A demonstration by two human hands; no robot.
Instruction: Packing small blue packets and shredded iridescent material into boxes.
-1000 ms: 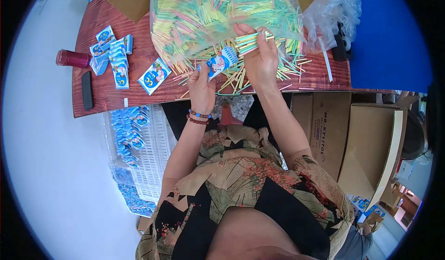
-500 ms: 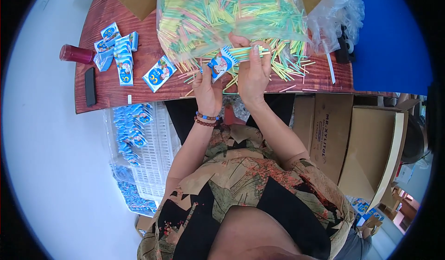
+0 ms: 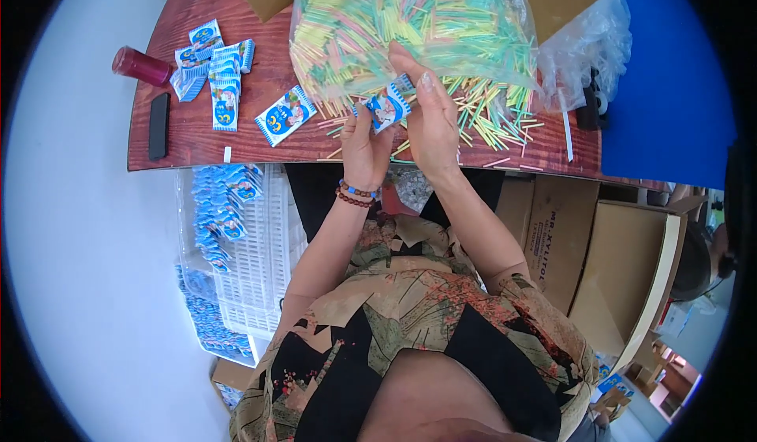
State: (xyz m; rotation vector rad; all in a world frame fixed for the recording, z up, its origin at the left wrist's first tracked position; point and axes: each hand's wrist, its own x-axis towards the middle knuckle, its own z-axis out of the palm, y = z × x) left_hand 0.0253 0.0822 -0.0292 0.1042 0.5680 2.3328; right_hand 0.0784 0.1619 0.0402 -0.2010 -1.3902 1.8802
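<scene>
My left hand (image 3: 364, 149) pinches a small blue and white packet (image 3: 385, 111) low above the table's near edge. Against the packet's upper right end is my right hand (image 3: 435, 126), thumb and forefinger stretched apart; its other fingers are partly hidden. No sticks show between the two hands. Just beyond them lies a large clear plastic bag (image 3: 418, 16) full of thin yellow, green and pink sticks. Loose sticks (image 3: 493, 115) spill out in front of the bag. Another packet (image 3: 285, 117) lies flat left of my left hand.
Several packets (image 3: 225, 99) are heaped at the left, near a magenta cup (image 3: 143, 67) and a black phone (image 3: 158, 126). Below the table stand a white basket (image 3: 256, 284) with packets and open cardboard boxes (image 3: 627, 261). Crumpled clear plastic (image 3: 587, 36) lies at right.
The bundle of yellow and green sticks that stuck out of the packet into my right hand no longer shows. My right hand has moved up against the packet's end. The view has shifted slightly.
</scene>
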